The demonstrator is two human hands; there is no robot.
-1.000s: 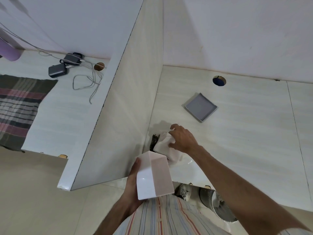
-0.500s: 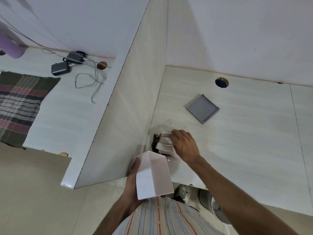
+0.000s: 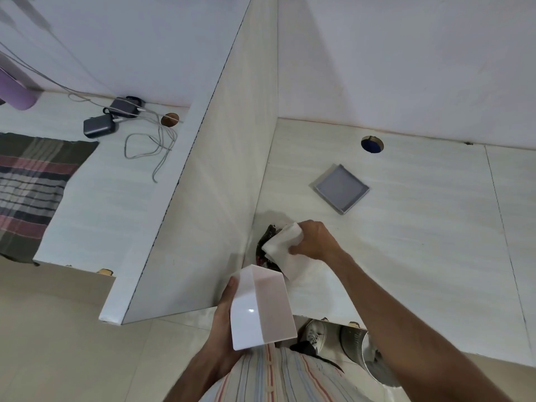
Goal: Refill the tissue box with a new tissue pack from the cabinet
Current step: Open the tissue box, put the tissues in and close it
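My left hand (image 3: 224,317) holds a white square tissue box (image 3: 261,309) upright in front of my chest, its open top facing away from me. My right hand (image 3: 314,240) grips a white stack of tissues (image 3: 285,252) just above the desk, close to the box's far edge. Under the tissues lies a dark crumpled wrapper (image 3: 268,240) against the foot of the white partition (image 3: 203,198). Part of the wrapper is hidden by the tissues.
A grey square lid (image 3: 342,188) lies on the white desk (image 3: 420,242) beyond my right hand, with a round cable hole (image 3: 372,144) behind it. Left of the partition are two dark chargers (image 3: 100,127) with cables and a striped cloth (image 3: 32,184). Shoes and a metal pot (image 3: 365,346) sit below the desk edge.
My right hand has pulled the white tissue stack up out of the dark wrapper and toward the box. The left hand keeps the box nearly still.
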